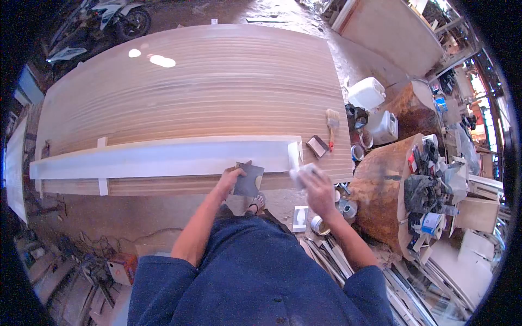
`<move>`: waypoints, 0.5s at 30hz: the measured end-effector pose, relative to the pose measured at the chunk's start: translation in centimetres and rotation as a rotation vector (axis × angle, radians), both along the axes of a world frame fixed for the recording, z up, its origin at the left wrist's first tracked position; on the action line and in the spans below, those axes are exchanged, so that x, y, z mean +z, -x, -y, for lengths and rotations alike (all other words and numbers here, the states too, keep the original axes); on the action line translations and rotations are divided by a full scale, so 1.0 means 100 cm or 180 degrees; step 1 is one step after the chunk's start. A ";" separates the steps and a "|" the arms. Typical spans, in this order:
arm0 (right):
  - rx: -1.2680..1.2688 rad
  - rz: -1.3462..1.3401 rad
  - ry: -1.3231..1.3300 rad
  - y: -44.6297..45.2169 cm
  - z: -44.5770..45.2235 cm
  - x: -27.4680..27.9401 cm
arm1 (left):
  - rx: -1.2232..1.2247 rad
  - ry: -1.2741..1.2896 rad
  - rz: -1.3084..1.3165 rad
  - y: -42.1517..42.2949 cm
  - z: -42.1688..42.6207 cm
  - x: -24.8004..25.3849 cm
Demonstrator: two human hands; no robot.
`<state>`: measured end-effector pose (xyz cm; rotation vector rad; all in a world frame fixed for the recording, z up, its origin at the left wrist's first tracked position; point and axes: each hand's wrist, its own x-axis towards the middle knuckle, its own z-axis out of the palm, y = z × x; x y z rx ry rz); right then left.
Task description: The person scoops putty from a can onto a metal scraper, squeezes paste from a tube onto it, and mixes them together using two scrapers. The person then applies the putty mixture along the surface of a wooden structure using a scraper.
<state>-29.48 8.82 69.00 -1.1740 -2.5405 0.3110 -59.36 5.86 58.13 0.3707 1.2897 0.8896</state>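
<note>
My left hand (pixel 231 179) is closed on a dark grey square sheet (pixel 249 182) that looks like sandpaper, held over the front edge of a long white-painted board (pixel 185 157). At the board's right end, my right hand (pixel 319 191) is curled around a white item (pixel 302 173); motion blurs it, so whether it is a cloth or a pad is unclear. The board lies lengthwise across narrow white strips (pixel 103 186) on a wide ribbed wooden panel (pixel 190 92). Just beyond my right hand sit a small dark-rimmed block (pixel 317 145) and a paintbrush (pixel 332 127).
White plastic jugs (pixel 367 93) and open cans (pixel 357 152) stand right of the panel, beside large wooden stumps (pixel 383 185). Long offcuts (pixel 337 258) lie on the floor at lower right. A motorcycle (pixel 117 22) is parked at far left.
</note>
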 end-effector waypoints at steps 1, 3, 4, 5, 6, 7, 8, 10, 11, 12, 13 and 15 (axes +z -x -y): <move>-0.0422 -0.0348 0.0101 0.006 -0.012 0.009 | 0.0017 0.0110 -0.0051 -0.003 0.000 0.000; -0.0871 -0.0694 0.0052 0.013 -0.022 0.017 | 0.0042 0.0326 -0.0179 -0.005 -0.001 -0.003; -0.0893 -0.0680 -0.0108 0.015 -0.026 0.018 | 0.0087 0.0276 -0.0195 -0.007 -0.002 -0.008; -0.0919 -0.0660 -0.0264 0.015 -0.030 0.019 | 0.0128 0.0230 -0.0205 -0.009 -0.002 -0.014; -0.0909 -0.0565 -0.0239 0.015 -0.034 0.018 | 0.0163 0.0184 -0.0211 -0.011 -0.001 -0.018; -0.0907 -0.0462 -0.0212 0.014 -0.037 0.016 | 0.0080 0.0109 -0.0299 -0.011 0.000 -0.022; -0.0900 -0.0357 -0.0191 0.012 -0.041 0.013 | 0.0001 0.0027 -0.0381 -0.012 -0.001 -0.026; -0.1112 -0.0720 0.0216 0.003 -0.052 0.003 | -0.0337 -0.0174 -0.0690 -0.012 -0.002 -0.024; -0.1213 -0.0903 0.0416 -0.001 -0.056 -0.004 | -0.0596 -0.0296 -0.0919 -0.010 -0.002 -0.021; -0.1137 -0.1014 0.0494 -0.008 -0.061 -0.016 | -0.0845 -0.0423 -0.1149 -0.009 -0.004 -0.018; -0.1057 -0.1121 0.0578 -0.012 -0.065 -0.026 | -0.0942 -0.0461 -0.1310 -0.010 -0.004 -0.017; -0.0916 -0.1349 0.0656 -0.014 -0.072 -0.033 | -0.1114 -0.0521 -0.1636 -0.010 -0.005 -0.012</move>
